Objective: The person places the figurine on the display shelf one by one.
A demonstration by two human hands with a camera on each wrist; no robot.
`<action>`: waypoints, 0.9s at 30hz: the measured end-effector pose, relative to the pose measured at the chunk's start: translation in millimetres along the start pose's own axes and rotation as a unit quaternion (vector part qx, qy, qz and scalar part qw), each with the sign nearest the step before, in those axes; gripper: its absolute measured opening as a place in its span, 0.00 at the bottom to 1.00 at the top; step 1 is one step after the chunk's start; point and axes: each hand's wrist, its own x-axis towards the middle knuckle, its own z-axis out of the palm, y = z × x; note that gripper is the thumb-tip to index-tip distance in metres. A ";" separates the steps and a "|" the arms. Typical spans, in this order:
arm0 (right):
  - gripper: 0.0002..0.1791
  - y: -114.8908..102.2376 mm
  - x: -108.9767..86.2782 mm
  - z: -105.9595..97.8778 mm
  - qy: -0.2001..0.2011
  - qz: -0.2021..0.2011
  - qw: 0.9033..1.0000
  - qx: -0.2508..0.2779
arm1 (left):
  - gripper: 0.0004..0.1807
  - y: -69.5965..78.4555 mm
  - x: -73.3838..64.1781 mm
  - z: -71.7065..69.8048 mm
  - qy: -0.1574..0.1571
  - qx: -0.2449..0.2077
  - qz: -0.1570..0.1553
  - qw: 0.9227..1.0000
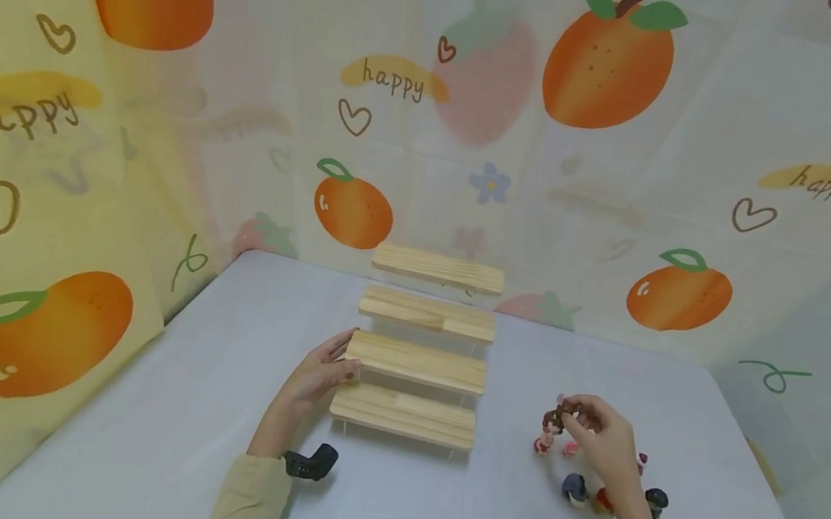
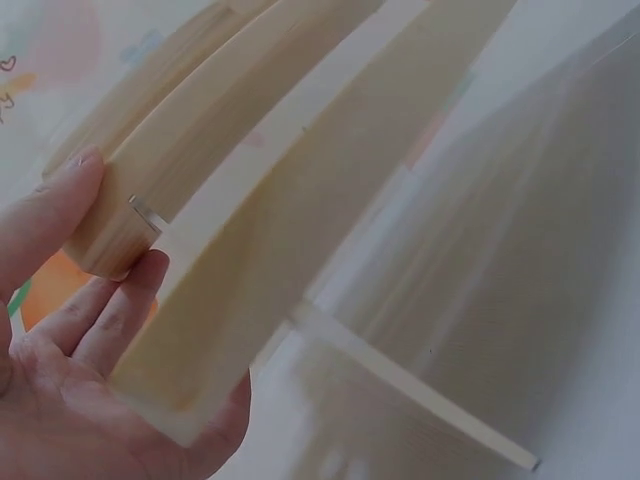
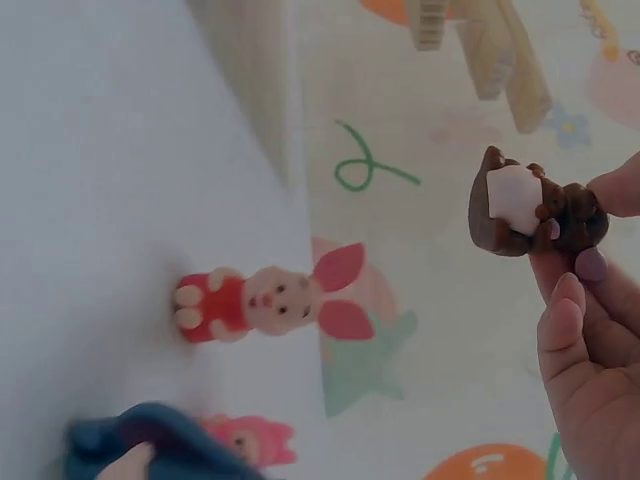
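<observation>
A tiered wooden display rack (image 1: 417,363) with several plank shelves on thin clear supports stands at the middle of the table. My left hand (image 1: 316,379) holds the left end of its second-lowest shelf. In the left wrist view the thumb lies on top of the plank (image 2: 190,160) and fingers are beneath it. To the rack's right, my right hand (image 1: 603,441) pinches a small brown figurine (image 3: 515,210) with a white patch, between thumb and fingers, raised above the table. A pink-eared piglet figurine (image 3: 265,300) in red stands near it.
Other small figurines are grouped around the right forearm: a blue-grey one (image 1: 574,488), a dark one (image 1: 656,501) and a pink one (image 3: 250,440). A fruit-printed cloth (image 1: 467,173) hangs behind the white table (image 1: 171,419) and along its left side.
</observation>
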 end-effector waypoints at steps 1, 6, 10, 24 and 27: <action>0.10 12.0 3.5 3.4 0.005 -0.004 1.000 -0.002 | 0.35 -0.7 -0.1 -0.1 0.000 -0.003 -0.002 1.000; 0.12 80.9 25.9 26.1 0.032 -0.006 0.999 0.025 | 0.36 -2.7 -1.0 -0.1 -0.004 -0.012 -0.008 1.000; 0.14 90.0 43.9 36.2 0.034 0.004 0.992 0.121 | 0.36 -1.0 -0.2 -0.8 -0.005 -0.009 0.006 1.000; 0.16 -80.0 62.1 25.4 0.050 0.014 0.972 0.231 | 0.34 0.1 1.8 -1.0 -0.005 -0.007 0.008 1.000; 0.13 -97.3 69.6 30.7 0.049 0.033 0.966 0.251 | 0.34 -1.4 1.6 -2.4 -0.011 -0.001 0.015 1.000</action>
